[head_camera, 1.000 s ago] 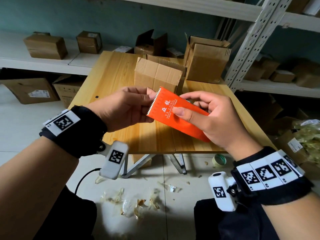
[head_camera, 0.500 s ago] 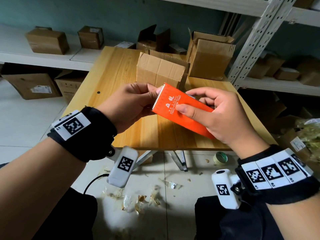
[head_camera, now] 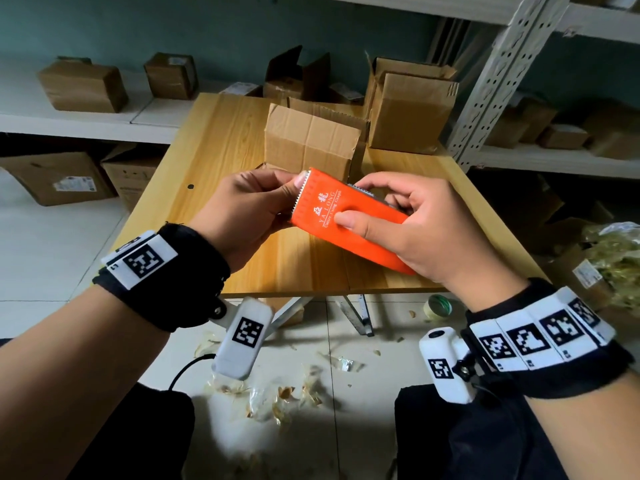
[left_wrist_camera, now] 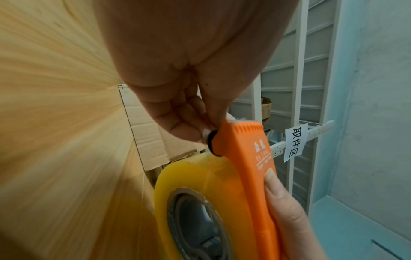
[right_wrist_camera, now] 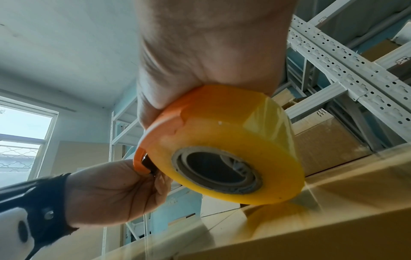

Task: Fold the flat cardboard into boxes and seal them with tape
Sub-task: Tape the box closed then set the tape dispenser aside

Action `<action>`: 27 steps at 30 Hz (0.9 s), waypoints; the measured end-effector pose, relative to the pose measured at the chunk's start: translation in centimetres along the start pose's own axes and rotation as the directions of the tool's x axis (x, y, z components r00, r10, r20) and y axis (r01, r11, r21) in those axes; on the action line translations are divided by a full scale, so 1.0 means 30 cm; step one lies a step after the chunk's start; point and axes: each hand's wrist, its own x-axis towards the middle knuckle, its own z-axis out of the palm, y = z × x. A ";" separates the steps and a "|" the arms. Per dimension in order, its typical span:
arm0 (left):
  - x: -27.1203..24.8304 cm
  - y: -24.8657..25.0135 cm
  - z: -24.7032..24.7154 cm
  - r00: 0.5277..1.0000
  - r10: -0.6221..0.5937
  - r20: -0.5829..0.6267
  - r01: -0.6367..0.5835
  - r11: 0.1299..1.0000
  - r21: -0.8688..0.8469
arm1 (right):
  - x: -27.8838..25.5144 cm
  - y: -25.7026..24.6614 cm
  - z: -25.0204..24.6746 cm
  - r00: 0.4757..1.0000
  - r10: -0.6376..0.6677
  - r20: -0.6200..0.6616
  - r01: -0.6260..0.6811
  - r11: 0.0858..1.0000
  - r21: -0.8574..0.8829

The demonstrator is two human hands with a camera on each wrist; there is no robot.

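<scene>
An orange tape dispenser with a serrated edge carries a yellowish tape roll, whose roll also fills the right wrist view. My right hand grips the dispenser body, thumb on its top face. At the toothed end my left hand pinches under the blade edge; whether it pinches tape or the plastic I cannot tell. A folded cardboard box stands on the wooden table just behind both hands.
An open carton stands at the table's back right, beside a white metal rack post. More boxes sit on the low shelf at left. A small tape roll and plastic scraps lie on the floor.
Both hands with the dispenser have stayed together over the table's front edge. The left fingers have shifted slightly along the toothed end.
</scene>
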 end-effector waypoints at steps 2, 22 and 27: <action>-0.001 0.002 -0.002 1.000 0.003 0.007 -0.003 1.000 0.007 | -0.003 -0.003 -0.002 1.000 0.004 0.006 -0.004 1.000 -0.003; 0.033 0.071 -0.198 0.979 0.070 -0.192 -0.044 0.990 0.134 | -0.046 0.017 -0.112 0.999 0.023 0.035 -0.020 0.997 -0.071; 0.026 0.045 -0.197 0.977 0.046 -0.207 -0.014 0.988 0.152 | -0.059 0.019 -0.116 0.997 0.027 0.066 -0.022 0.997 -0.080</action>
